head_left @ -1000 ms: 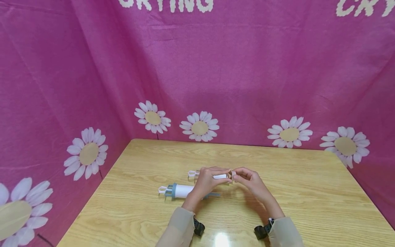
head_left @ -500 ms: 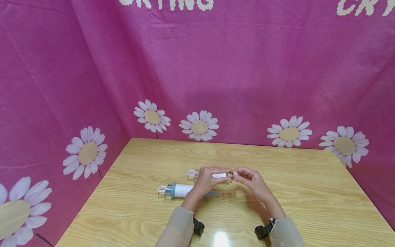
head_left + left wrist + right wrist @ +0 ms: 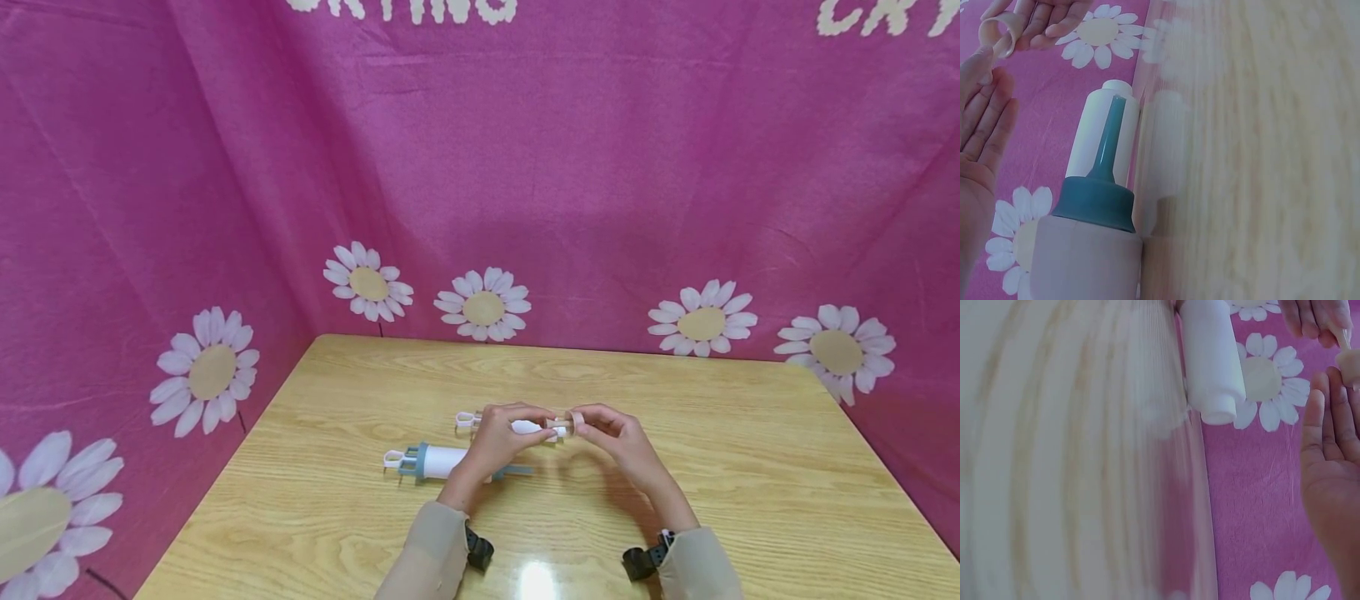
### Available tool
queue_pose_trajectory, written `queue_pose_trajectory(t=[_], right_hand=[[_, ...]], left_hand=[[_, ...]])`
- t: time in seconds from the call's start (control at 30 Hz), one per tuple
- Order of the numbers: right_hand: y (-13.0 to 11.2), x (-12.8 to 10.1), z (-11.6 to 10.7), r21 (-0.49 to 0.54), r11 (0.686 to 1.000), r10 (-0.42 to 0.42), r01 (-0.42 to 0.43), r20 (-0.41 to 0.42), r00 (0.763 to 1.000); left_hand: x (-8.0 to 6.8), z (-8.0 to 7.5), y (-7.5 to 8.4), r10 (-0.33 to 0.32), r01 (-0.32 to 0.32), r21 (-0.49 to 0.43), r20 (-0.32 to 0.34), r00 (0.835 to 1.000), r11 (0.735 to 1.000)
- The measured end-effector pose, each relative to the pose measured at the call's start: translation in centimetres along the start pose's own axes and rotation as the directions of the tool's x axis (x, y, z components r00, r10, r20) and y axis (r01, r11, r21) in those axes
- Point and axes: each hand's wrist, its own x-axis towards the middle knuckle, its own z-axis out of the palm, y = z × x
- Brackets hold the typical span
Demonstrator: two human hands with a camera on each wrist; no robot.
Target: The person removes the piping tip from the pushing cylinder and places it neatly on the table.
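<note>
Between the fingertips of the two hands, raised above the wooden table (image 3: 750, 450), is a pale spouted piece (image 3: 1349, 365) with a round collar. The left hand (image 3: 497, 436) pinches its thin spout; the right hand (image 3: 621, 437) holds the collar between thumb and forefinger, the other fingers fairly straight. Below the left fingers, a white cylinder (image 3: 1213, 356) lies on its side, its narrow neck towards the right fingers. A white loop handle (image 3: 466, 420) shows past the left knuckles; the hand hides whether it joins the cylinder. Nearer the person than the left fingers, a barrel (image 3: 445, 462) with teal ends lies partly hidden by the left wrist, its teal nozzle (image 3: 1109, 140) also pointing right.
</note>
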Motion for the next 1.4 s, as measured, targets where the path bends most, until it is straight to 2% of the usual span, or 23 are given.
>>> queue_pose_trajectory(t=[0.57, 0.9, 1.4], right_hand=[[0.7, -1.4, -3.2, -0.092, 0.994, 0.054, -0.062, -0.093, 0.994], [1.0, -2.0, -4.6, -0.048, 0.998, 0.021, -0.026, -0.109, 0.994], [1.1, -3.9, -7.0, -0.122, 0.990, 0.047, -0.066, -0.154, 0.987]], left_hand=[[0.1, 0.7, 0.2, -0.033, 0.033, -0.005, 0.009, 0.999, 0.999], [0.4, 1.1, 0.4, -0.072, 0.072, 0.000, 0.008, 0.997, 0.997], [1.5, 3.6, 1.0, -0.083, 0.084, -0.012, 0.022, 0.996, 0.996]])
